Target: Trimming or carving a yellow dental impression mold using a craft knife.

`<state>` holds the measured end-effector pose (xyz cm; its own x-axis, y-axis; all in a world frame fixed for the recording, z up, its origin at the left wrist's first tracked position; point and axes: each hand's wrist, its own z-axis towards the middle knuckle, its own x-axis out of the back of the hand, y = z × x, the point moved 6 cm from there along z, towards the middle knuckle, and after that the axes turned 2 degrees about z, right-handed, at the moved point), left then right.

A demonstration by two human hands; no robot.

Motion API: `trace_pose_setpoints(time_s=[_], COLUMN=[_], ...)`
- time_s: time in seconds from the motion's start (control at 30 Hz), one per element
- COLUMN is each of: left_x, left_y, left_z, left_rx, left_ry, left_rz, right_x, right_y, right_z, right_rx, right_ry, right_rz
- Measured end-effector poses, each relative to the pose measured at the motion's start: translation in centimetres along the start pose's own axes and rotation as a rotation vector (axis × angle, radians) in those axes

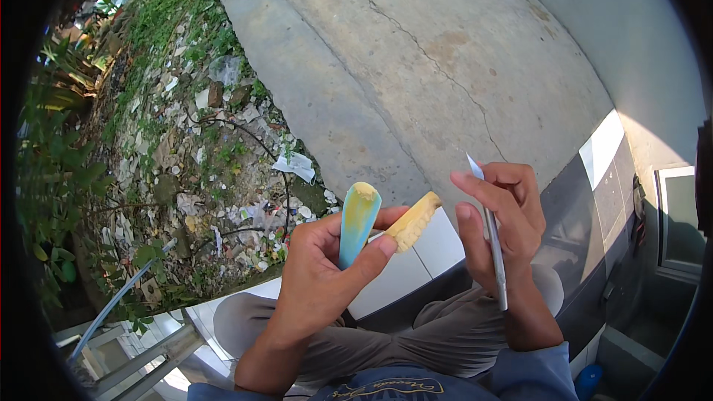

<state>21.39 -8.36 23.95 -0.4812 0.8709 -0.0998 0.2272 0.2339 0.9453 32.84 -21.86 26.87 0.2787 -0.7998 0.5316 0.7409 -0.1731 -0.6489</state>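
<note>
My left hand (315, 271) is closed around a long turquoise piece (356, 232), trough-shaped, with a yellow layer inside and a pale rounded top. Between the thumb and fingers of that same hand sits a yellowish strip (413, 224) with a bumpy, tooth-like lower edge, like part of a dental cast. My right hand (512, 215) grips a slim metal craft knife (495, 252) like a pen. Its pale pointed blade tilts up and away from me, apart from both pieces.
I sit cross-legged, grey trousers (394, 349) below my hands, on white and dark tiles (438, 241). Ahead lies a cracked concrete slab (416, 59). Littered ground (200, 171) with weeds and a dark cable borders it at left. A grey wall (616, 22) rises at right.
</note>
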Motion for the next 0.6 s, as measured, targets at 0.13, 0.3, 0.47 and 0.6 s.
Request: trace_pose_setpoints(time_s=[0.13, 0.3, 0.47, 0.6], left_x=[0.3, 0.1, 0.1, -0.2], left_y=[-1.8, -2.1, -2.1, -2.4], left_z=[0.4, 0.5, 0.5, 0.6], left_rx=[0.221, 0.224, 0.227, 0.249], left_ry=[-0.047, -0.087, -0.048, -0.052], left_rz=[-0.143, -0.315, -0.299, -0.368], right_x=[0.1, -0.3, -0.4, 0.0], right_y=[1.3, 2.6, 3.0, 3.4], right_z=[-0.2, -0.9, -1.3, -1.9], right_rx=[-0.013, -0.286, -0.335, -0.335], right_ry=[0.076, 0.100, 0.088, -0.036], right_rz=[0.099, 0.423, 0.419, 0.338])
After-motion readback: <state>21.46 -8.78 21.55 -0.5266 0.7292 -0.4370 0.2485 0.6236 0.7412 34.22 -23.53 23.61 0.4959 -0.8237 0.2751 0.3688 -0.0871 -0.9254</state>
